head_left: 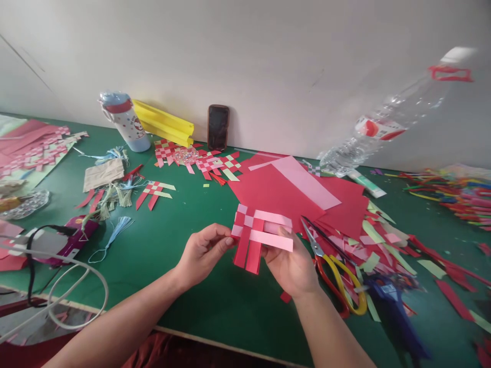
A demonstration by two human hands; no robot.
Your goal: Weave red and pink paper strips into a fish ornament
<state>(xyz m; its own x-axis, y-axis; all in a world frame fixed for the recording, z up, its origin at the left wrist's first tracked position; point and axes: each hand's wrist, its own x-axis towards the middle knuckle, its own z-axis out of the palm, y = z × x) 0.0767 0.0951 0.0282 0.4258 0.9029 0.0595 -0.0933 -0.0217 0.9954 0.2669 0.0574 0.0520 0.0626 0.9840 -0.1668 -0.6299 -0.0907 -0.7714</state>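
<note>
A woven paper fish in red and pink strips is held up over the table between both hands. Two pink strips stick out to the right and two red ones hang toward me. My left hand pinches its left edge between thumb and index finger. From the right, my right hand grips it under the pink strips; some of those fingers are hidden behind the paper. Scissors with red and yellow handles lie just right of my right hand. Beyond the fish are red paper sheets with a pink strip on top.
A blue glue gun and paper scraps lie at right, below a tilted plastic bottle. Along the wall stand a phone and a cup. Tassels, a purple device and a white cable occupy the left.
</note>
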